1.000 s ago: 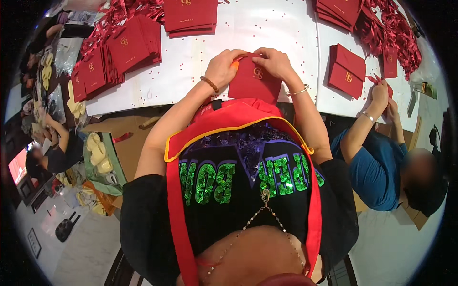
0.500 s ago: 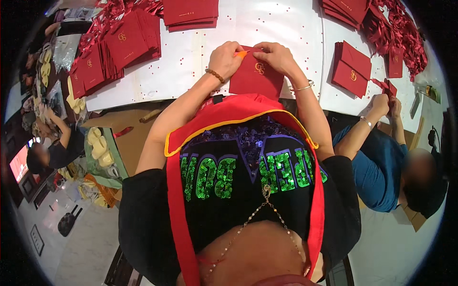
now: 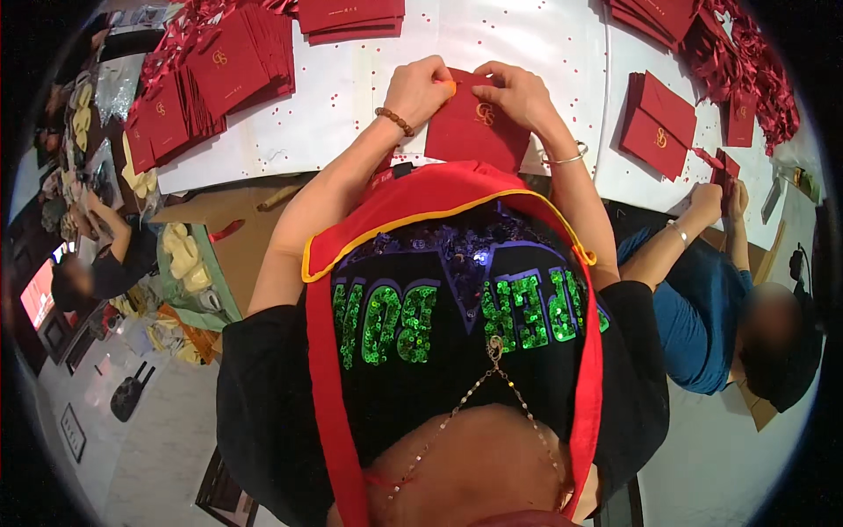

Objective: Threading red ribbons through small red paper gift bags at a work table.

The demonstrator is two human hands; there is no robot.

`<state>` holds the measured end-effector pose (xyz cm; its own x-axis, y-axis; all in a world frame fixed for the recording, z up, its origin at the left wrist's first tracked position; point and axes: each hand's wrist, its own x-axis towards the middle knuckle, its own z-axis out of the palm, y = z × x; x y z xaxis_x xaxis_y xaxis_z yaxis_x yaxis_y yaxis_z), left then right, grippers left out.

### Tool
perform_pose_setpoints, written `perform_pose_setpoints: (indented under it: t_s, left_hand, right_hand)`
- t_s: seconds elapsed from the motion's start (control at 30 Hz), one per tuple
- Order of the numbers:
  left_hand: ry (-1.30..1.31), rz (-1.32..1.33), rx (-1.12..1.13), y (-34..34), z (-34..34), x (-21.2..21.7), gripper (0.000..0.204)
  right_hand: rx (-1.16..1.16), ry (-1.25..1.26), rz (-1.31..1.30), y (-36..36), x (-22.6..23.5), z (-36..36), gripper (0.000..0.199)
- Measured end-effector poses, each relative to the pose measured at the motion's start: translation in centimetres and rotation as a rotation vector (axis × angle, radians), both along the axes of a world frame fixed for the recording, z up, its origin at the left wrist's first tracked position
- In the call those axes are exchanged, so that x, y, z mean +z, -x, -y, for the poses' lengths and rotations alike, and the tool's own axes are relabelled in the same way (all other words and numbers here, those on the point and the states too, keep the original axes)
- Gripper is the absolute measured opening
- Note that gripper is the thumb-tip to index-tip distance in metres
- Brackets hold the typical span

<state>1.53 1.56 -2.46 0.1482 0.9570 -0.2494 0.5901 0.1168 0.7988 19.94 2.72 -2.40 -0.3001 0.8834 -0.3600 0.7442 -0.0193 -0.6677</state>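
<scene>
A flat red paper bag [image 3: 474, 136] with a gold emblem lies on the white table in front of me. At its far left corner my left hand [image 3: 420, 93] is closed in a pinch, with a small orange piece [image 3: 452, 87] showing by the thumb. What kind of thing the orange piece is, I cannot make out. My right hand [image 3: 520, 97] pinches the bag's far edge between thumb and fingers, right of the left hand. Curled fingers partly hide that edge.
Stacks of red bags [image 3: 233, 70] stand at the far left, with more bags [image 3: 351, 16] at the back and bags [image 3: 659, 127] at right. Red ribbons [image 3: 760, 79] are heaped far right. Red bits dot the white table [image 3: 351, 97]. Co-worker's hands [image 3: 724, 202] hold a red piece at right.
Both hands have shifted slightly away from me, with the bag between them. Less of the orange piece shows by the left thumb.
</scene>
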Motion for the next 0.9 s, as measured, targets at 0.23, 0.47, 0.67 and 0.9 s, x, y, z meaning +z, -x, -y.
perform_pose_setpoints:
  t_s: [0.23,0.47,0.67,0.9]
  left_hand:
    - [0.134,0.298,0.092,-0.8,0.4,-0.6,0.011]
    - [-0.159,0.014,-0.022,-1.1,0.6,-0.5,0.013]
    - [-0.140,-0.019,-0.017,-1.2,0.6,0.1,0.015]
    - [-0.169,-0.077,-0.126,-1.5,0.1,0.7,0.014]
  right_hand:
    - [0.003,0.026,-0.011,0.0,-0.3,-0.3,0.030]
    - [-0.026,0.011,-0.060,-0.2,-0.2,0.1,0.031]
    - [-0.033,-0.022,-0.022,0.2,0.2,0.5,0.030]
    - [-0.020,-0.075,-0.055,0.3,0.2,0.6,0.027]
